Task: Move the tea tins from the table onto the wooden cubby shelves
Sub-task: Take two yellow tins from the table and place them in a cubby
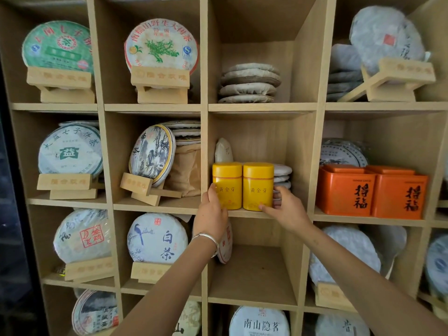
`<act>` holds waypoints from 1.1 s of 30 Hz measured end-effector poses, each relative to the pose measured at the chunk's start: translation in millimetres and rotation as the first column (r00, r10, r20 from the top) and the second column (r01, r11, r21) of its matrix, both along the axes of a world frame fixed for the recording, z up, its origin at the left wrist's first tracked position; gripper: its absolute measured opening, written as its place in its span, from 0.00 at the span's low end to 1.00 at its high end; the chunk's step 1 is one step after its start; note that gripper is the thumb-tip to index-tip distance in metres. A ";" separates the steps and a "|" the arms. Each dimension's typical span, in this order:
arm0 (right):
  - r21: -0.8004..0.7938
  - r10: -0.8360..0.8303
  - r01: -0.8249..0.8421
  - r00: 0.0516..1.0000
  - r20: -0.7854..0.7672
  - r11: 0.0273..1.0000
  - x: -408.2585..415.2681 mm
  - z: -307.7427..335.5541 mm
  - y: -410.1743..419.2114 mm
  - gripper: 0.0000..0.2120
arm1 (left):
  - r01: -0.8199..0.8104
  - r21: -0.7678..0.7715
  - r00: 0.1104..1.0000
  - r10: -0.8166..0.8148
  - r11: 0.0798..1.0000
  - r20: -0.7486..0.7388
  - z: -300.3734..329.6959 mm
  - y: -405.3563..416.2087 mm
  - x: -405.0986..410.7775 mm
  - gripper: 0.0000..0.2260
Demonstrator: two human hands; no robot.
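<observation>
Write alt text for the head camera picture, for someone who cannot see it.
Two bare hands steady a pair of yellow cylindrical tea tins side by side at the front edge of a wooden cubby shelf: the left hand holds the left tin, the right hand the right. Paper-wrapped round tea cakes fill neighbouring cubbies, and two orange square tins sit one cubby right.

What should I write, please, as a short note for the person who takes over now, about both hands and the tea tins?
Left hand: grips the left yellow tin.
Right hand: holds the right yellow tin, thumb at its base.
Both tins stand upright, side by side, at the front edge of the middle cubby.
Done: two orange tins stand in the cubby to the right.
Left: release the yellow tins, perhaps push them deeper. The table is out of view.
</observation>
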State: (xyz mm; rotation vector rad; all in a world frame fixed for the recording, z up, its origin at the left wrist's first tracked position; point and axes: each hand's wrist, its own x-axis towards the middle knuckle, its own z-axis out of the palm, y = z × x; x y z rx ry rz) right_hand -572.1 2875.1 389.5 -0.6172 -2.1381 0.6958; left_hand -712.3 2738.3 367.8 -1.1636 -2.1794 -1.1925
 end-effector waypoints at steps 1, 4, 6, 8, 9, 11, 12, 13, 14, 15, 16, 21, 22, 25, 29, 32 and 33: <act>0.005 0.000 0.000 1.000 -0.003 1.000 -0.2 -0.8 0.2 0.28 | 0.005 0.006 1.000 -0.005 1.000 -0.009 -1.3 -1.1 -0.8 0.29; 0.006 0.000 0.000 1.000 -0.016 1.000 -0.4 -3.3 0.2 0.28 | 0.038 0.029 0.999 -0.037 0.999 -0.015 -4.8 -5.0 -2.2 0.28; -0.005 0.011 -0.011 1.000 -0.029 1.000 -0.8 -4.5 1.7 0.28 | 0.053 0.039 0.998 -0.052 0.998 -0.032 -5.8 -6.3 -3.4 0.28; -0.012 0.026 -0.027 0.999 -0.032 1.000 -1.0 -5.3 4.0 0.29 | 0.064 0.051 0.997 -0.061 0.997 -0.048 -7.1 -7.2 -3.7 0.27; -0.019 0.031 -0.032 0.999 -0.033 0.999 -1.2 -5.7 5.2 0.29 | 0.076 0.063 0.996 -0.072 0.995 -0.061 -8.0 -7.7 -3.6 0.26; -0.030 0.038 -0.039 0.999 -0.035 0.999 -2.1 -6.3 6.3 0.29 | 0.102 0.100 0.990 -0.092 0.990 -0.103 -10.9 -8.5 -5.4 0.24; -0.030 0.040 -0.041 0.999 -0.035 0.999 -2.9 -6.7 6.4 0.30 | 0.110 0.115 0.989 -0.097 0.987 -0.114 -12.6 -8.5 -7.3 0.24; -0.029 0.041 -0.043 0.998 -0.037 0.999 -4.0 -7.0 6.9 0.30 | 0.110 0.122 0.988 -0.095 0.986 -0.119 -14.1 -8.9 -8.9 0.23; -0.027 0.042 -0.043 0.998 -0.039 0.999 -5.0 -7.3 7.1 0.30 | 0.101 0.121 0.988 -0.086 0.987 -0.125 -15.5 -9.5 -9.7 0.23; -0.027 0.043 -0.044 0.998 -0.042 0.999 -5.9 -7.4 7.3 0.31 | 0.087 0.118 0.989 -0.071 0.989 -0.131 -16.8 -9.9 -10.0 0.23; -0.028 0.045 -0.047 0.998 -0.044 0.999 -6.4 -7.4 7.4 0.31 | 0.066 0.115 0.989 -0.050 0.991 -0.137 -17.8 -10.2 -10.3 0.23; -0.034 0.053 -0.054 0.998 -0.044 0.998 -6.3 -7.3 7.9 0.30 | 0.043 0.104 0.990 -0.028 0.994 -0.141 -18.1 -10.2 -13.1 0.25; -0.037 0.053 -0.055 0.998 -0.046 0.998 -6.2 -7.0 7.6 0.31 | 0.060 0.103 0.991 -0.046 0.993 -0.126 -17.8 -10.2 -12.9 0.25; -0.044 0.057 -0.060 0.997 -0.049 0.997 -6.4 -6.7 6.7 0.31 | 0.087 0.101 0.989 -0.073 0.991 -0.132 -20.0 -9.9 -13.7 0.25; -0.048 0.060 -0.063 0.997 -0.055 0.997 -6.0 -5.1 6.5 0.31 | 0.092 0.097 0.987 -0.078 0.991 -0.143 -19.8 -8.9 -16.2 0.24; -0.039 0.057 -0.059 0.997 -0.043 0.998 -5.7 -4.8 7.5 0.31 | 0.094 0.085 0.984 -0.079 0.992 -0.162 -19.4 -8.6 -15.6 0.23; -0.037 0.057 -0.058 0.998 -0.039 0.998 -5.6 -4.8 8.1 0.31 | 0.091 0.078 0.984 -0.077 0.993 -0.160 -20.2 -8.7 -15.7 0.22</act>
